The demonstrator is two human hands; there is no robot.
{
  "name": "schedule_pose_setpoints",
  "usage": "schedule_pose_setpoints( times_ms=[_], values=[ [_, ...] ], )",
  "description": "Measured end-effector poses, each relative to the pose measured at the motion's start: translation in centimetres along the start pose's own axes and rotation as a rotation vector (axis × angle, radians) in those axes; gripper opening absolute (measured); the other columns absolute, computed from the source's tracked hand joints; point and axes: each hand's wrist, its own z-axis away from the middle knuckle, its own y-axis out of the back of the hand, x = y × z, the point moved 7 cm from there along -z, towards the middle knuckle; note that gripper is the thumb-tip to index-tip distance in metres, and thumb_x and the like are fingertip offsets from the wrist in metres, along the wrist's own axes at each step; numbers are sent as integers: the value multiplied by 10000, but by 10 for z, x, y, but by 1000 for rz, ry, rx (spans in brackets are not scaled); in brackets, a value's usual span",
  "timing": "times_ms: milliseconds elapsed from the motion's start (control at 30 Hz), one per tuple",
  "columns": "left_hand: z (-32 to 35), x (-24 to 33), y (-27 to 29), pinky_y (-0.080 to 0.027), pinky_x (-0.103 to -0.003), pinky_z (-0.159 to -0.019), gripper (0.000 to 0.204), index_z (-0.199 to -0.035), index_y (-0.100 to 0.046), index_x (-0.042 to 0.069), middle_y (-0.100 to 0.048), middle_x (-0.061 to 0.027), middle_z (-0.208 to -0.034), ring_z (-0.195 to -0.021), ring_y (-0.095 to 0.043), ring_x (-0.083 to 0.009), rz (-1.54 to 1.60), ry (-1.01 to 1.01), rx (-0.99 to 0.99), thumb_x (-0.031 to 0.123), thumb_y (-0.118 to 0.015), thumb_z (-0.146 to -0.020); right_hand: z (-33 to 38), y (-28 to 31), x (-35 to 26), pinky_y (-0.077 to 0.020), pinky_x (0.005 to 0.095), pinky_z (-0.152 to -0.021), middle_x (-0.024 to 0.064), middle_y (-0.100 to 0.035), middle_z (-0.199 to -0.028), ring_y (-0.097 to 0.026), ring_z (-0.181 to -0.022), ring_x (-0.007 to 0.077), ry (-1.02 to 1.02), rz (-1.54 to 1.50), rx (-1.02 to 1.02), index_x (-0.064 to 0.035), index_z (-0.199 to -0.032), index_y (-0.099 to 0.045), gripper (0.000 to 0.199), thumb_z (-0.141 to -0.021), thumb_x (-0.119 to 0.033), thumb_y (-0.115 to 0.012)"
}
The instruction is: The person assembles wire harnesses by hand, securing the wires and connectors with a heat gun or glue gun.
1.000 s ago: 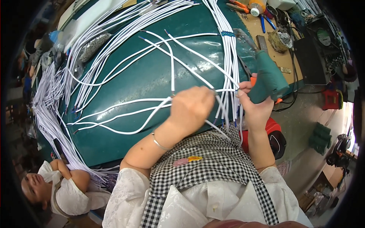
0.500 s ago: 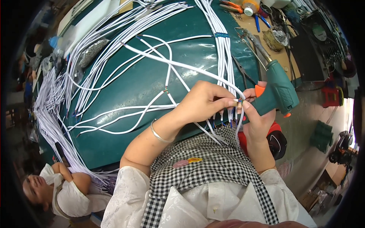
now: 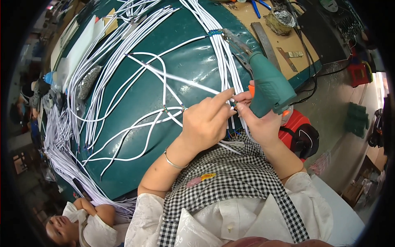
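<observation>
Near the front of the green-covered table, my left hand [image 3: 203, 123] pinches a white cable [image 3: 187, 80] close to its stripped end, its index finger stretched out. My right hand [image 3: 259, 121] meets it, thumb and fingertips closed on the same joint of coloured wires. A green soldering gun [image 3: 269, 82] with an orange trigger is tucked in my right hand, its metal tip pointing away over the table. The small wires between my fingertips are mostly hidden. Behind my hands runs a bundle of white cables [image 3: 222, 59] bound with a teal tie.
Loose joined cables [image 3: 142, 119] and large heaps of white cable [image 3: 63, 158] cover the table's left side. At the right, a brown board [image 3: 302, 53] carries metal strips, a foil-topped tin [image 3: 284, 20] and blue-handled pliers [image 3: 259, 6]. A person [image 3: 88, 220] sits at lower left.
The view has shifted, and my hands with the soldering gun now appear further left. My left index finger has lifted outward from the pinch. Both hands still meet at the cable joint.
</observation>
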Motion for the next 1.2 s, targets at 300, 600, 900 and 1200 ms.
schedule_pose_setpoints(
  times_ms=[300, 600, 900, 1200],
  values=[
    [22, -26, -29, -524, -371, -570, 113, -778, -613, 12, -691, -82, -1010, -666, -662, -281, -71, 302, -162, 38, -723, -790, 7, 8, 17, -556, 305, -857, 138, -634, -1062, -682, -970, 204, 57, 34, 4, 43, -1365, -419, 499, -907, 104, -607],
    [26, -31, -31, -530, -388, -579, 130, -769, -621, 0, -663, -100, -1026, -658, -654, -303, -68, 401, -207, 56, -732, -806, 9, 6, 23, -528, 308, -873, 116, -660, -1134, -678, -1023, 205, 157, 138, -89, 16, -1160, -606, 318, -849, 75, -632],
    [26, -26, -22, -523, -389, -597, 156, -884, -665, -17, -587, -155, -1105, -689, -622, -284, -41, 394, -93, 63, -755, -785, 11, 17, 9, -492, 339, -942, 125, -690, -1098, -661, -1045, 237, 227, 463, -317, 18, -1247, -577, 447, -804, 42, -630],
    [33, -37, -18, -500, -289, -552, 147, -851, -742, 20, -656, -79, -767, -644, -639, -188, 263, 555, 50, -54, -780, -730, 5, 12, 15, -540, 322, -855, 121, -693, -1092, -705, -954, 227, 310, 383, -253, 37, -1378, -353, 719, -738, 26, -681]
  ],
)
